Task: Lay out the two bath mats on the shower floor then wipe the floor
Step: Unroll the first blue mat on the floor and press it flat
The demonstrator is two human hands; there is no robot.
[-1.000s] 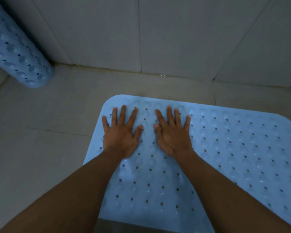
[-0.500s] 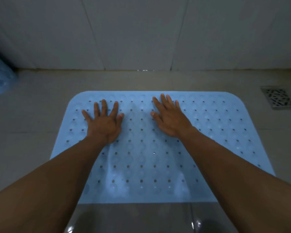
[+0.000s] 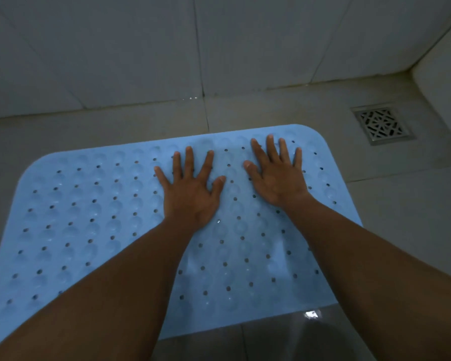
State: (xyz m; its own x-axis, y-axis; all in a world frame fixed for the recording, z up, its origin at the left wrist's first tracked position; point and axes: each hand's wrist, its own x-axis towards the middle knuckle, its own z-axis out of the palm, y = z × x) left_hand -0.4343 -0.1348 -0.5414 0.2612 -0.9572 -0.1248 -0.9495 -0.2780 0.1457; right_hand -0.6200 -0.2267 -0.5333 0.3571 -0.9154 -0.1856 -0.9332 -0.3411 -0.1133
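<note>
Mat (image 3: 89,217): blue, perforated, dimpled; lies flat on the floor (image 3: 401,204), directly under both my palms, and runs well out to the left of my left hand.
Left hand (image 3: 190,194): mine, palm down on the mat, fingers straight and spread wide, holding nothing.
Right hand (image 3: 279,178): mine, palm down just beside the left, not touching it; fingers straight, spread, tips near the mat's far edge.
Floor: pale tile, bare beyond my fingertips and to the right of my right hand.
Drain (image 3: 382,125): square metal grate, beyond and right of my right hand, apart from the mat.
Wall (image 3: 141,48): tiled, past my fingertips.
</note>
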